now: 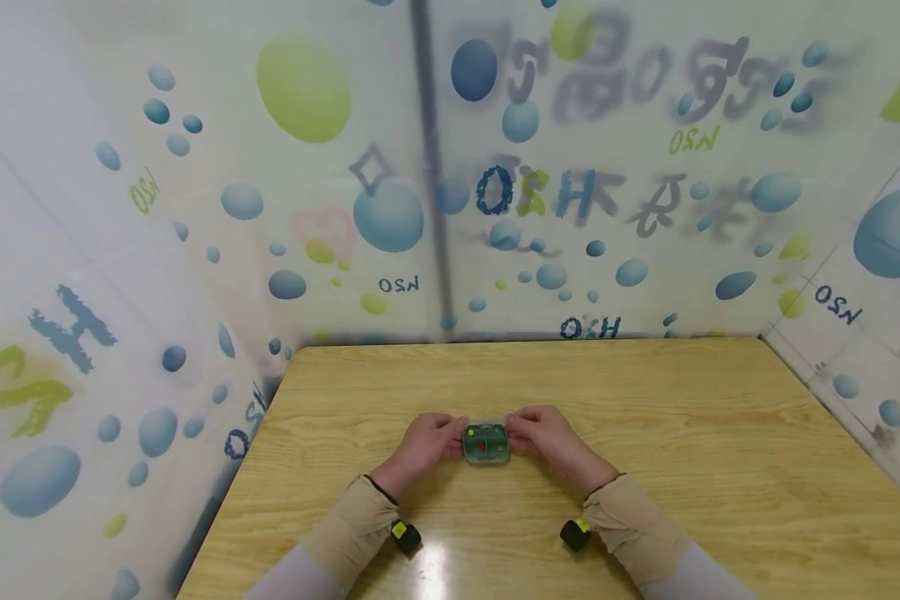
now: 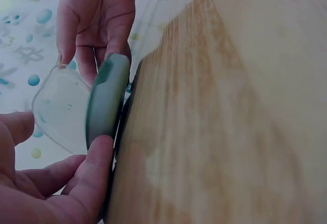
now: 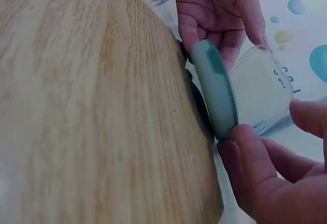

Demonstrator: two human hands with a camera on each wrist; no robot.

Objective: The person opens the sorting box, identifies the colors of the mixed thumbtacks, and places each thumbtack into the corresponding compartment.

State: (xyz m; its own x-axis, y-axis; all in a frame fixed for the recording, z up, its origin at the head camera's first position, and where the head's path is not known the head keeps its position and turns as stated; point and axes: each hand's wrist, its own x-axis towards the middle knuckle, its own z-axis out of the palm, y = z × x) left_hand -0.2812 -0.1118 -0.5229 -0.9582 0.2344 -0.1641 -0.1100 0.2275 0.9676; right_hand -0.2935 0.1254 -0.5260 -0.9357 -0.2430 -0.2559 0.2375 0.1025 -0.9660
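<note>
A small green pill box with dividers sits at the middle of the table, between both hands. Inside it show a red piece and a yellow-green piece. Its clear lid stands raised at an angle from the green base in both wrist views. My left hand holds the left side, fingers against the base and thumb at the lid's edge. On the opposite side my right hand grips in the same way, its thumb touching the lid's rim.
The wooden table reaches back to a white curtain printed with blue and green bubbles. Similar sheets hang at both sides. A black wrist device is strapped at the left wrist and another device at the right.
</note>
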